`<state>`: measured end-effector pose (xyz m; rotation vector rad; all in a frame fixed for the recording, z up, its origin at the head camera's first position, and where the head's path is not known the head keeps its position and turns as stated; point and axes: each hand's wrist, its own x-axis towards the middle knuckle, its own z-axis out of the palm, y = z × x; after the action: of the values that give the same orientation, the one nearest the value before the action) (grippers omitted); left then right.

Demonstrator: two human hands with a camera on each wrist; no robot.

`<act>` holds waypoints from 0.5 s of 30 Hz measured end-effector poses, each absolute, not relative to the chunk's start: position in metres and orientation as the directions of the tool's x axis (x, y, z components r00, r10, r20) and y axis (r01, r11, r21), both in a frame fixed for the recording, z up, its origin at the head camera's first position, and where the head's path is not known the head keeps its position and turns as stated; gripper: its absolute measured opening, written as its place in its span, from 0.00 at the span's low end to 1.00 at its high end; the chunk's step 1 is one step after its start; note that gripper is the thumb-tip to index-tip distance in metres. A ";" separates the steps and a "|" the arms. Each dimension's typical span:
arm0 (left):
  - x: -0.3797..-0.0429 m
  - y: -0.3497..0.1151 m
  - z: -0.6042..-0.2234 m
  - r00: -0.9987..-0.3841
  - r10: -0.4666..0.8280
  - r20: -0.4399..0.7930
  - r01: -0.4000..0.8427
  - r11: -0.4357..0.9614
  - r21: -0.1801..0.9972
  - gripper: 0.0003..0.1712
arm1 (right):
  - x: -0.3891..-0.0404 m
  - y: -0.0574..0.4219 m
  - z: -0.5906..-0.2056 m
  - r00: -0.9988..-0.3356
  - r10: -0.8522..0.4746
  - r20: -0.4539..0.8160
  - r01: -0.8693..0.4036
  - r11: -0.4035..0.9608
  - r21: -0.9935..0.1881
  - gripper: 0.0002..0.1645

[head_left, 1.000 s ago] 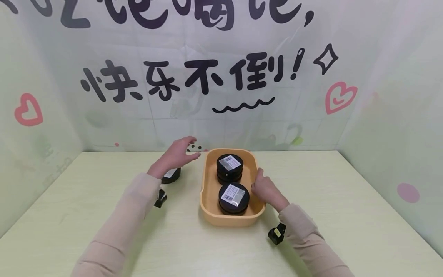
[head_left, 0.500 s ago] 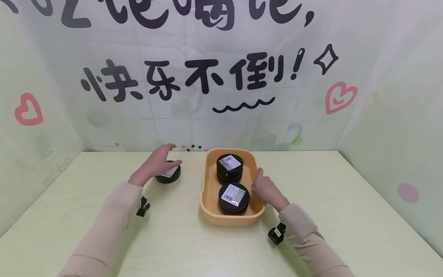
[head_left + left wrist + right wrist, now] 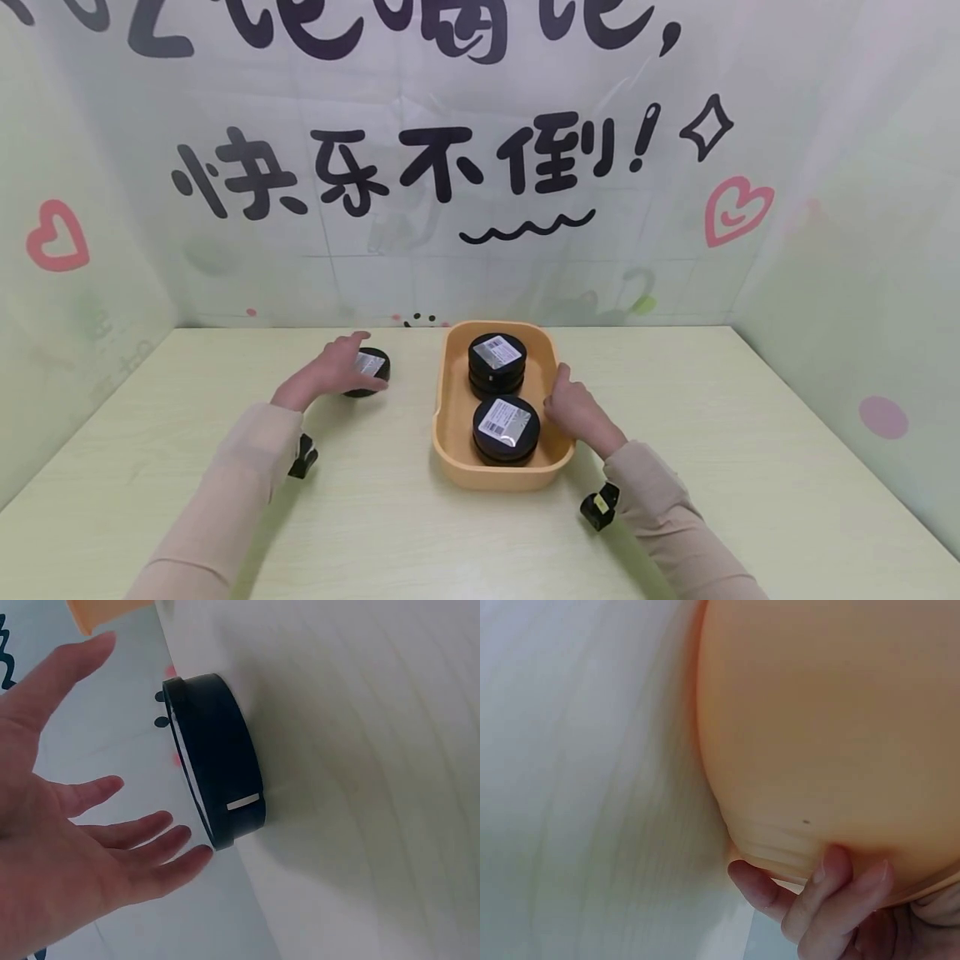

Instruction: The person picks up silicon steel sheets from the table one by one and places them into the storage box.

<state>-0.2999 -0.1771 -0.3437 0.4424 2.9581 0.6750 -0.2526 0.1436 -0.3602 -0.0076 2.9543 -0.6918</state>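
Observation:
A flat round black container [image 3: 374,364] with a silver-and-white label on top lies on the table at the left. My left hand [image 3: 335,367] hovers over it, thumb and fingers spread. In the left wrist view, fingertips of that hand [image 3: 90,847] come right up to the rim of the black container [image 3: 217,757]. An orange plastic bin [image 3: 448,417] holds a back stack [image 3: 497,364] and a front stack [image 3: 506,429] of the same black containers. My right hand [image 3: 579,410] grips the bin's right rim; in the right wrist view, fingers [image 3: 832,900] curl at the bin's wall [image 3: 825,735].
The pale wood-grain table [image 3: 420,542] runs back to a printed wall sheet [image 3: 420,275] with large black characters. Similar sheets stand at left and right. A small black camera is strapped under each wrist.
My left hand has moved left, away from the bin, and come down over the lone black container. The right hand stays on the bin's rim, and the stacks have not moved.

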 end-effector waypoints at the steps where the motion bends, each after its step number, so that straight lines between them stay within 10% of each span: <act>1: -0.300 -0.177 -0.344 -0.955 0.296 -0.019 0.260 0.866 0.426 0.52 | -0.253 0.144 -0.360 -0.994 -0.026 -0.110 0.026 0.894 -0.448 0.30; 15: -0.302 -0.180 -0.352 -0.962 0.255 -0.099 0.201 0.904 0.376 0.53 | -0.253 0.144 -0.360 -0.993 -0.017 -0.119 0.041 0.881 -0.471 0.31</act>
<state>-0.3023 -0.1798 -0.3522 0.3525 2.9223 0.5543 -0.2529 0.1437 -0.3598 0.0190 2.9306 -0.7369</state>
